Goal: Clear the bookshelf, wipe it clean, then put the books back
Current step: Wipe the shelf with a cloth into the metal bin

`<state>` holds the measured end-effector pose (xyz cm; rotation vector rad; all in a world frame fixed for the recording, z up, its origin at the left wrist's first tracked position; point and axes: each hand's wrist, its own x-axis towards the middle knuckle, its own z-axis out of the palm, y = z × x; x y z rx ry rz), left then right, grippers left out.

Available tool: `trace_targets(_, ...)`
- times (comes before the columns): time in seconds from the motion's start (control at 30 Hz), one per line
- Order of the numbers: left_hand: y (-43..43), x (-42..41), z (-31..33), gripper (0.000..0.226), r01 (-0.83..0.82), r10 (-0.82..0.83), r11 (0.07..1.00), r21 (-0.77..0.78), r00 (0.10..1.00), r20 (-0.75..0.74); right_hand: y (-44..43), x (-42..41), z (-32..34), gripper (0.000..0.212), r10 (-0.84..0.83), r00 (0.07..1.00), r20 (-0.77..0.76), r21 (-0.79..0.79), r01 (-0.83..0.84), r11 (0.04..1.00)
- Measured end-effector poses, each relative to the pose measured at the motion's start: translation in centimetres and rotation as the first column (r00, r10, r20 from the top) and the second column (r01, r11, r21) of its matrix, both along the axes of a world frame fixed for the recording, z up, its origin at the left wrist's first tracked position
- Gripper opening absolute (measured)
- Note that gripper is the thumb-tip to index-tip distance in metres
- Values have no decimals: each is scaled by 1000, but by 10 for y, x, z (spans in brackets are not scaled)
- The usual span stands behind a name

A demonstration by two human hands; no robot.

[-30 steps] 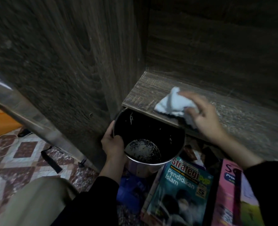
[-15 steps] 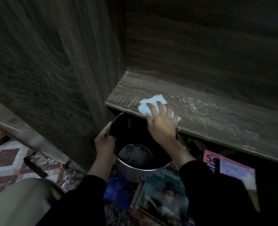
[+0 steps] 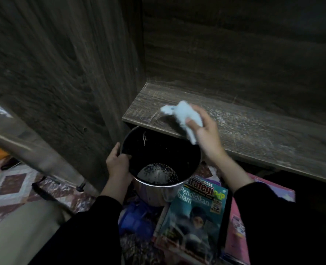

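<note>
1. Under the near edge of the shelf [image 3: 263,136], at its left end, we hold a metal pot [image 3: 152,194]. Its mouth sits just below the board, so whatever gets swept off should drop inside rather than onto the floor.
2. Our left hand [image 3: 118,163] grips the pot's left rim, fingers [image 3: 124,157] curled over the lip and into the opening. That keeps the pot tipped towards us and tucked against the side panel [image 3: 62,73].
3. Our right hand [image 3: 208,134] pinches a bunched white cloth [image 3: 185,117] between thumb and curled fingers. It is at the shelf's near edge, with one tail of the cloth hanging over the pot. We cannot tell whether the bunch is pressing on the board or is just above it.
4. Dark specks lie in the bottom of the pot, which fits its use as a catcher for dirt.
5. Pale dust streaks cover the board to the right of the cloth, while the left corner looks darker. We judge the wiping to be only partly done.
6. No books stand on the shelf. A teal book [image 3: 194,217] and a pink book [image 3: 240,226] lie flat below it, near us and clear of the wiping. A blue object [image 3: 137,220] sits just left of them, and the tiled floor [image 3: 11,184] shows at far left.
7. The next stroke probably calls for dragging the dust leftward to the edge above the pot.
</note>
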<state>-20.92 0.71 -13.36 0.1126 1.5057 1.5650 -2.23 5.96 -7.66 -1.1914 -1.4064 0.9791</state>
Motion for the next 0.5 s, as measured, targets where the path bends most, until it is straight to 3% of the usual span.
trace_targets(0.1, 2, 0, -5, 64, -34, 34, 999, 39, 999, 13, 11, 32, 7, 36, -231, 973, -6, 33, 231, 972)
trace_targets(0.2, 5, 0, -15, 58, -88, 91, 992, 89, 995, -37, 16, 56, -2, 41, -364, 897, 250, 120, 344, 931)
trace_targets(0.33, 22, 0, -40, 47, -124, 137, 989, 74, 972, -193, 15, 71, -21, 44, -327, 691, 645, 166, 291, 942)
trace_targets(0.43, 36, 6, -50, 39, -122, 91, 990, -75, 939, -331, 13, 72, -40, 43, -251, 527, 812, 139, 244, 960)
trace_targets(0.5, 40, 15, -49, 38, -178, 132, 981, -79, 906, -401, 11, 71, -53, 46, -282, 441, 852, 206, 213, 955)
